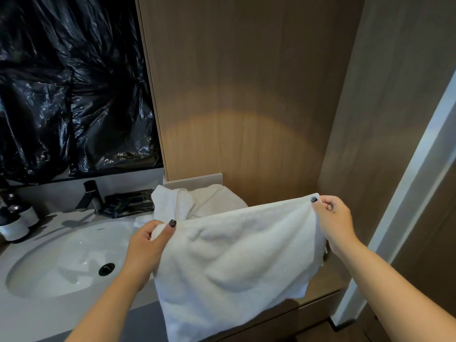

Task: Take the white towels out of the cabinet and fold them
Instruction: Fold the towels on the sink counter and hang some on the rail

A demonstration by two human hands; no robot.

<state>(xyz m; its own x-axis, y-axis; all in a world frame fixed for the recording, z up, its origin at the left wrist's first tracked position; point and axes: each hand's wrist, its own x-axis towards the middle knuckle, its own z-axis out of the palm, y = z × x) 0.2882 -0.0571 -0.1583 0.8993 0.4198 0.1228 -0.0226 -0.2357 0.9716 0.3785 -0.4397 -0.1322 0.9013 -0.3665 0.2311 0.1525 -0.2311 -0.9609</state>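
A white towel (234, 262) hung spread between both hands in front of the wooden cabinet (246, 95). The left hand (150, 239) pinched its left top corner, and the right hand (333, 218) pinched the right top corner. A second white towel (197, 201) lay crumpled on the counter just behind it, right of the sink (61, 255) and faucet (90, 196).

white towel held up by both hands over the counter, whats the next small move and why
Probably bring the two hands together so the top corners meet, folding the towel in half. The left hand and right hand each pinch a top corner, and the cloth hangs spread and fairly flat between them. A second, crumpled towel still waits on the counter behind it.
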